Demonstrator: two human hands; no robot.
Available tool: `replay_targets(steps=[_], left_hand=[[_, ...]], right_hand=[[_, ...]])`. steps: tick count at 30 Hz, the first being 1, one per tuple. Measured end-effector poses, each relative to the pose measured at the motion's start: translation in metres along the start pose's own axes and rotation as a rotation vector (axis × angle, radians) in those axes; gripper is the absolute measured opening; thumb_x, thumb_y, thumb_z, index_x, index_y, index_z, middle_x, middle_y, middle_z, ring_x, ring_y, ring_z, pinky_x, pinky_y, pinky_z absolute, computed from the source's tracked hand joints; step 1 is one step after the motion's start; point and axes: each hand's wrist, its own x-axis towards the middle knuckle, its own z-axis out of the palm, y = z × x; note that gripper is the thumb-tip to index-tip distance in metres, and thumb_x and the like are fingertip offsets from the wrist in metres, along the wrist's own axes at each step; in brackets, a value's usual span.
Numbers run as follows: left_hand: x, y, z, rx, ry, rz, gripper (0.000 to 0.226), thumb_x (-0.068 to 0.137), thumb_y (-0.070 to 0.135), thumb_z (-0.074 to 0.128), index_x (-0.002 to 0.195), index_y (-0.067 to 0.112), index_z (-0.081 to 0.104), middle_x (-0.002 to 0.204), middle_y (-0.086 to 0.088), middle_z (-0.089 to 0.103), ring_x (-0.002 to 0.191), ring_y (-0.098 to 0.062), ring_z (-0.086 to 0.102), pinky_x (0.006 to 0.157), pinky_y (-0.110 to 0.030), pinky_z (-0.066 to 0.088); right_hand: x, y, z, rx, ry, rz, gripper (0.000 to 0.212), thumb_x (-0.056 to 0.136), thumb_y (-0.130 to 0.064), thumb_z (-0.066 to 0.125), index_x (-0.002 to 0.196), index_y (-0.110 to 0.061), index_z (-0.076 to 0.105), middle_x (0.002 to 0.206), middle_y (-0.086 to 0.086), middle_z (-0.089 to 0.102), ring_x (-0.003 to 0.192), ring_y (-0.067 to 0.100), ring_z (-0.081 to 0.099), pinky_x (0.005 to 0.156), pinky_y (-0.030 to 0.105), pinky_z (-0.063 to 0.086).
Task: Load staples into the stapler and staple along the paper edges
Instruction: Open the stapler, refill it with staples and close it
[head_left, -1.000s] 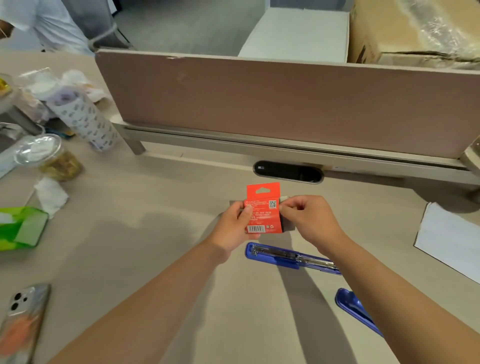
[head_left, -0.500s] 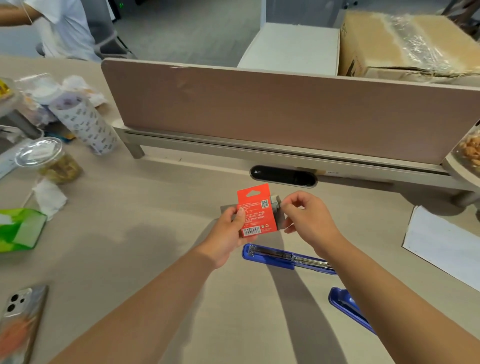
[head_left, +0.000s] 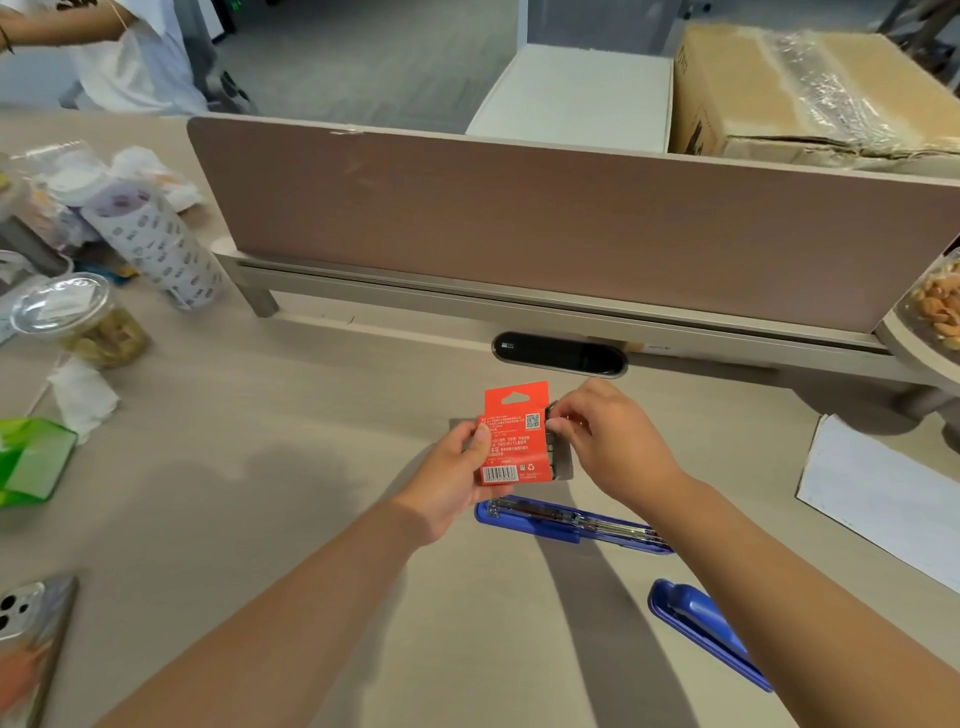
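My left hand (head_left: 460, 467) holds an orange staple packet (head_left: 514, 434) upright above the desk, its printed back towards me. My right hand (head_left: 605, 441) pinches the grey staples (head_left: 558, 457) that stick out of the packet's right side. Below my hands lies the blue stapler, swung open flat: the magazine half (head_left: 566, 518) with its metal channel showing, and the blue top half (head_left: 701, 626) near my right forearm. A white sheet of paper (head_left: 883, 493) lies on the desk at the right.
A brown desk divider (head_left: 519, 218) closes the back. At the left stand a plastic cup (head_left: 83, 322), a patterned roll (head_left: 156, 244), a tissue (head_left: 83, 395) and a green pack (head_left: 31, 462). A phone (head_left: 31, 644) lies front left. A person stands far left.
My right fingers have shifted onto the packet's right edge, and grey staples now show beside the orange card. The view has tilted a little, so the divider sits lower in the picture.
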Motion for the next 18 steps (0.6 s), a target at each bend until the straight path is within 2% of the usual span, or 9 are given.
replay_targets(steps=[5,8,14,18], left_hand=[[0.0013,-0.0017,-0.0035,-0.001,-0.004,-0.008,0.034,0.098,0.032,0.038,0.125,0.014,0.048,0.117,-0.011,0.063,0.105,-0.023,0.064,0.079,-0.033,0.056],[0.0031,-0.0045,-0.0047,0.014,-0.005,-0.014,0.035,0.098,0.032,0.039,0.127,0.013,0.047,0.117,-0.011,0.064,0.104,-0.024,0.065,0.080,-0.035,0.055],[0.0031,-0.0071,-0.0048,-0.064,0.005,-0.043,0.032,0.100,0.030,0.036,0.123,0.012,0.049,0.114,-0.011,0.063,0.102,-0.021,0.064,0.075,-0.031,0.056],[0.0057,-0.0051,-0.0065,-0.141,0.019,-0.057,0.034,0.100,0.030,0.034,0.122,0.010,0.049,0.108,-0.008,0.065,0.099,-0.020,0.064,0.077,-0.032,0.055]], right_hand=[[-0.0008,0.0020,-0.0017,-0.024,-0.035,0.019,0.019,0.089,-0.028,0.059,0.105,-0.020,0.065,0.097,-0.004,0.050,0.084,0.009,0.048,0.074,0.024,0.041],[0.0010,0.0036,-0.0006,-0.037,-0.077,0.063,0.014,0.087,-0.027,0.061,0.099,-0.021,0.065,0.096,-0.004,0.051,0.085,0.011,0.049,0.073,0.024,0.038],[-0.0010,-0.0002,-0.0026,-0.085,-0.077,-0.019,0.019,0.093,-0.026,0.051,0.106,-0.016,0.062,0.107,0.000,0.053,0.092,0.018,0.056,0.079,0.034,0.051],[-0.0016,-0.0028,-0.0035,-0.048,-0.042,-0.042,0.016,0.095,-0.025,0.048,0.106,-0.018,0.058,0.099,-0.005,0.050,0.085,0.013,0.052,0.073,0.027,0.045]])
